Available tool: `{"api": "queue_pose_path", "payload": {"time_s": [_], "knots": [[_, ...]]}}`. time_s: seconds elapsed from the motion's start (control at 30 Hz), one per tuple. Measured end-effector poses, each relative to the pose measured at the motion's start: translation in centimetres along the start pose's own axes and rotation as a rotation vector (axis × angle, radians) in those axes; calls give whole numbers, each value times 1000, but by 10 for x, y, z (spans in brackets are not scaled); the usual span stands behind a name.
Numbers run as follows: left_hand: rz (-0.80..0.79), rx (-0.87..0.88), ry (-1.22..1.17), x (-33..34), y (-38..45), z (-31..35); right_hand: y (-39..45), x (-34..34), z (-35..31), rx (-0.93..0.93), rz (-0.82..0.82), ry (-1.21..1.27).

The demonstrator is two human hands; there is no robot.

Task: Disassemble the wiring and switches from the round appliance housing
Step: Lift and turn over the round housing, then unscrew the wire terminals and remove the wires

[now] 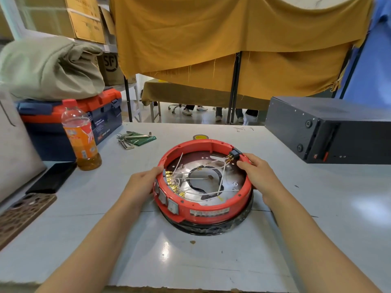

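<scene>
**Steadying the housing before the wires come off**

The red housing (203, 208) sits at table centre, open side up. The left hand (143, 182) grips the rim at 9 o'clock beside the brass terminals (174, 187); the right hand (257, 174) holds the rim at 3 o'clock, near the black connector (235, 154). Best to keep one hand bracing and pull each terminal straight off, not by its wire. I count three rocker switches (166, 199) at 7 o'clock, one connector, and several white wires (211, 193), too tangled to number.
</scene>
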State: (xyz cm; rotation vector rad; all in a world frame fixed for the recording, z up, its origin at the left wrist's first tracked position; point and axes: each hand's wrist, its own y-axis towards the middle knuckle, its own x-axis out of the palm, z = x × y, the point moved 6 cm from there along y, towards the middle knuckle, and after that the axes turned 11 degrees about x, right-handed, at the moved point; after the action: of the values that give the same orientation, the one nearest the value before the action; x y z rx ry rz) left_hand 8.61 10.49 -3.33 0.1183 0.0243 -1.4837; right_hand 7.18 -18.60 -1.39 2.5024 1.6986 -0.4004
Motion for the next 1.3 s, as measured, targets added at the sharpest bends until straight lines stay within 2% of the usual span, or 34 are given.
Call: {"api": "queue_pose_path", "payload": {"time_s": [0.6, 0.73, 0.9, 1.03, 1.3], "knots": [[-13, 23, -32, 12, 28, -2, 25, -4, 11, 103, 103, -135], [-81, 150, 93, 15, 37, 13, 33, 7, 0, 68, -32, -28], [-93, 471, 469, 25, 36, 46, 37, 14, 1, 51, -93, 10], [-283, 607, 590, 56, 34, 69, 38, 14, 1, 57, -122, 13], [-637, 478, 650, 132, 33, 66, 35, 11, 5, 61, -204, 15]]}}
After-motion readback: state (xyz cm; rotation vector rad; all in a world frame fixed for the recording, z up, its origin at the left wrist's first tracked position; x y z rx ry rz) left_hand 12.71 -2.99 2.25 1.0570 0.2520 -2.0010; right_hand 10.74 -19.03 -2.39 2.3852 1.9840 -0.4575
